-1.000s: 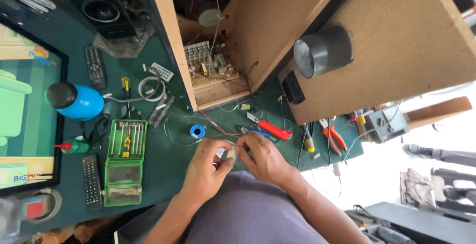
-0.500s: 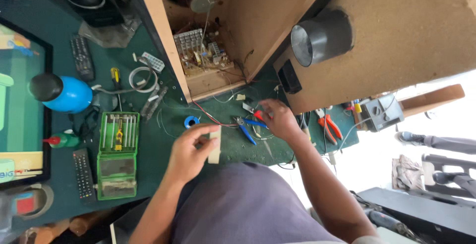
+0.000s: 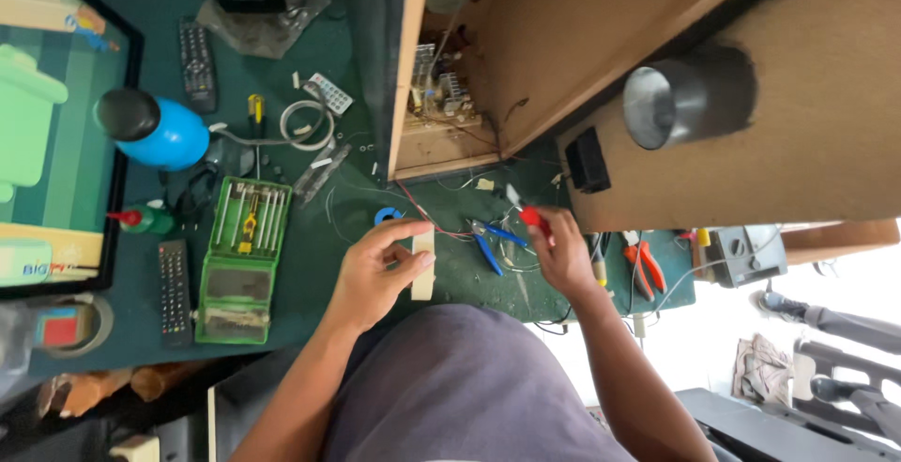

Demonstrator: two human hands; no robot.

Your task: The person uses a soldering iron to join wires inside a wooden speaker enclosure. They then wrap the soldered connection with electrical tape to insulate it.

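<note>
My left hand [image 3: 375, 270] grips a small pale flat block [image 3: 424, 265] at the near edge of the green bench [image 3: 319, 237]. My right hand [image 3: 563, 251] is closed around a red-handled tool [image 3: 528, 213] whose metal tip points toward the open wooden speaker cabinet [image 3: 488, 59]. Blue-handled pliers [image 3: 493, 242] lie between my hands, beside thin red and white wires. A blue tape roll [image 3: 387, 215] sits just above my left hand. Inside the cabinet a circuit board [image 3: 436, 87] shows.
A green case of small screwdrivers [image 3: 242, 256] lies left of my left hand, with a remote [image 3: 175, 291], a blue bottle [image 3: 155, 129] and a monitor [image 3: 47, 115] further left. Orange-handled pliers [image 3: 643, 270] lie to the right. A round metal port [image 3: 680, 96] protrudes from the cabinet.
My hands, together a second ago, have parted. The right hand reached right and picked up the red-handled tool. The left hand keeps the pale block. The view shifted left.
</note>
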